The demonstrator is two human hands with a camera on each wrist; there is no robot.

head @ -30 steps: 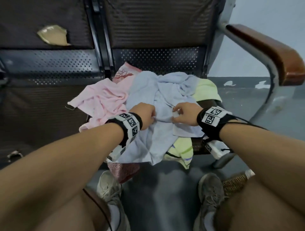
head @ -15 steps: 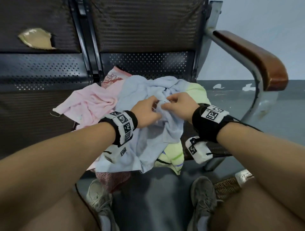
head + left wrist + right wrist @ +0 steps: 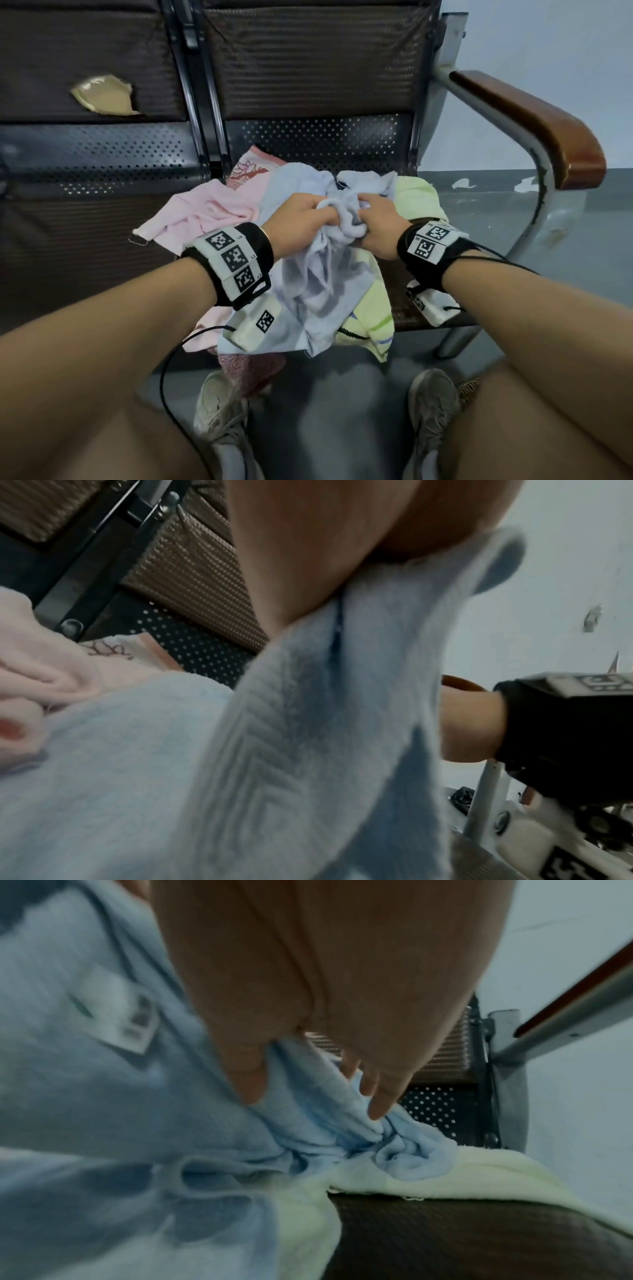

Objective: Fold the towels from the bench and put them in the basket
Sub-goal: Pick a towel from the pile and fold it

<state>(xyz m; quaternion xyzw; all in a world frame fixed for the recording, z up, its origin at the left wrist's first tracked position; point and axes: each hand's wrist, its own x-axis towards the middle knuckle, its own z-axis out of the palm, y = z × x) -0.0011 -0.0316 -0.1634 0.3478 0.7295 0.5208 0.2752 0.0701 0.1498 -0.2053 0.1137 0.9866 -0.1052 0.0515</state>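
A pile of towels lies on the dark bench seat [image 3: 404, 308]. On top is a light blue towel [image 3: 322, 284], bunched up between my two hands. My left hand [image 3: 301, 219] grips its gathered edge from the left, and my right hand [image 3: 376, 219] grips it from the right, knuckles almost touching. In the left wrist view the blue towel [image 3: 260, 750] hangs from my palm. In the right wrist view my fingers [image 3: 377, 1096] curl into the blue towel [image 3: 137, 1110], whose white label [image 3: 133, 1020] shows. A pink towel [image 3: 202, 212], a pale green towel [image 3: 414, 202] and a patterned red-and-white towel [image 3: 250, 171] lie underneath.
The bench has a perforated metal back [image 3: 322, 144] and a brown wooden armrest [image 3: 534, 126] at the right. A torn spot [image 3: 102, 96] marks the left seat back. My shoes [image 3: 222, 411] stand on the grey floor. A woven object [image 3: 467, 389] peeks out by my right shoe.
My hands have come together and risen, gathering the blue towel into a bunch and lifting its middle off the pile. The other towels have stayed where they were.
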